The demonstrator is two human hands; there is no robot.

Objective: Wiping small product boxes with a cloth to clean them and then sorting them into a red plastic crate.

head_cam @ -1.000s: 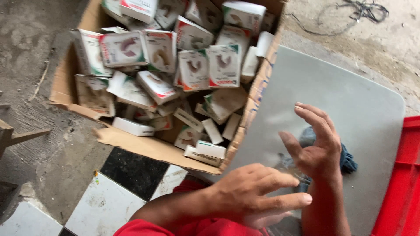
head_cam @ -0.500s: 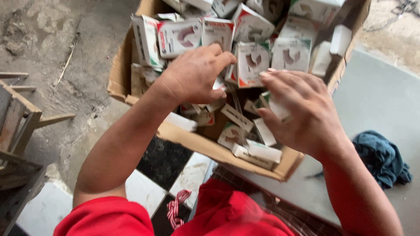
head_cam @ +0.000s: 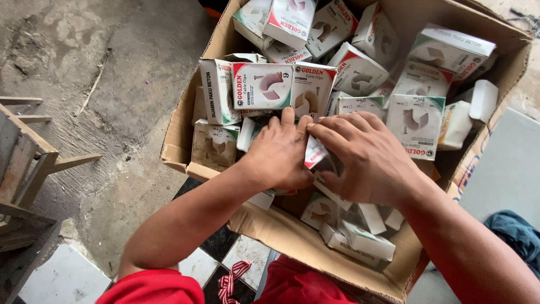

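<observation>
An open cardboard carton (head_cam: 292,231) lies below me, filled with several small white boxes with red and green trim (head_cam: 263,85). My left hand (head_cam: 278,153) and my right hand (head_cam: 368,155) are both down inside the carton, side by side at its middle. Both hands close around one small box (head_cam: 316,153) that shows between them, its red and white edge peeking out. More small boxes (head_cam: 365,239) lie loose at the carton's near corner.
Rough concrete floor (head_cam: 112,62) spreads to the left. A wooden frame (head_cam: 22,169) stands at the left edge. A grey surface (head_cam: 509,174) with a blue cloth (head_cam: 520,233) lies to the right. Black and white tiles (head_cam: 225,253) show under the carton.
Both hands moved from above the grey surface into the carton and closed together on a small box. The view swung left and down over the carton.
</observation>
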